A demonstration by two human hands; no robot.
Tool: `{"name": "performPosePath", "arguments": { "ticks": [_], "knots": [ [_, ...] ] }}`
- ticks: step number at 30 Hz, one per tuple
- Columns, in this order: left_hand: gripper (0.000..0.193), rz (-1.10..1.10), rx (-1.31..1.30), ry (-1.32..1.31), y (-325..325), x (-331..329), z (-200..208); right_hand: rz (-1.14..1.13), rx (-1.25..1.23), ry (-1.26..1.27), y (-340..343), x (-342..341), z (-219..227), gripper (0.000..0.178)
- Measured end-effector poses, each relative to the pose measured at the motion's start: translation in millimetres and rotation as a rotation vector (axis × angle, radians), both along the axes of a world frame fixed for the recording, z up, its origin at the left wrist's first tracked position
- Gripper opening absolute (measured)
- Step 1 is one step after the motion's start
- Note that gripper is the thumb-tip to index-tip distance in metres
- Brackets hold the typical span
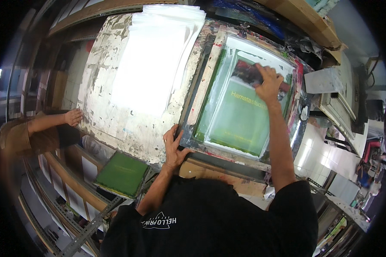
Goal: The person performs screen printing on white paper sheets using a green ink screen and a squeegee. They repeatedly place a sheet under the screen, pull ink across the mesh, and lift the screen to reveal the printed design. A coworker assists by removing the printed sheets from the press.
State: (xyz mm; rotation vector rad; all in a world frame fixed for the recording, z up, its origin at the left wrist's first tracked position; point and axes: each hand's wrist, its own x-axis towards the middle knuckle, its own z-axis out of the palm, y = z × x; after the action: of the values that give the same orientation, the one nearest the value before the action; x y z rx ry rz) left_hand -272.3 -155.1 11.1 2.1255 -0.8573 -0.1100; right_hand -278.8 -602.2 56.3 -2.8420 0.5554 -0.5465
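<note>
My right hand (270, 83) is closed around the top of a squeegee (249, 73), a long dark reddish bar slightly smeared by motion. It lies across the upper part of a screen-printing frame (201, 85) with green mesh (240, 113) and pale yellow lettering. My left hand (174, 147) rests at the frame's near left corner, beside the worn table's edge, thumb and fingers spread apart. To the left of the frame, a stack of white paper sheets (150, 68) lies on the paint-chipped tabletop (103, 94).
Another person's hand (73, 117) touches the table's left edge. A second green screen (122, 173) sits below the table at the near left, by metal shelving (81, 237). Cardboard (317, 25) and dark plastic border the far side. A white container (324, 80) stands at right.
</note>
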Motion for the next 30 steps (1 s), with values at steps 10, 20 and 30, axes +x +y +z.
{"name": "performPosePath", "arguments": {
  "ticks": [10,20,30],
  "knots": [
    [0.088,0.024,-0.006,0.046,1,-3,2,0.076,0.092,-0.071,-95,69,6,0.067],
    [0.089,0.006,-0.1,0.057,1,-6,-1,0.172,-0.095,-0.166,-32,14,-1,0.049],
    [0.084,0.031,-0.281,0.06,-8,-7,14,0.061,0.167,0.098,178,-137,94,0.046]
  ]
}}
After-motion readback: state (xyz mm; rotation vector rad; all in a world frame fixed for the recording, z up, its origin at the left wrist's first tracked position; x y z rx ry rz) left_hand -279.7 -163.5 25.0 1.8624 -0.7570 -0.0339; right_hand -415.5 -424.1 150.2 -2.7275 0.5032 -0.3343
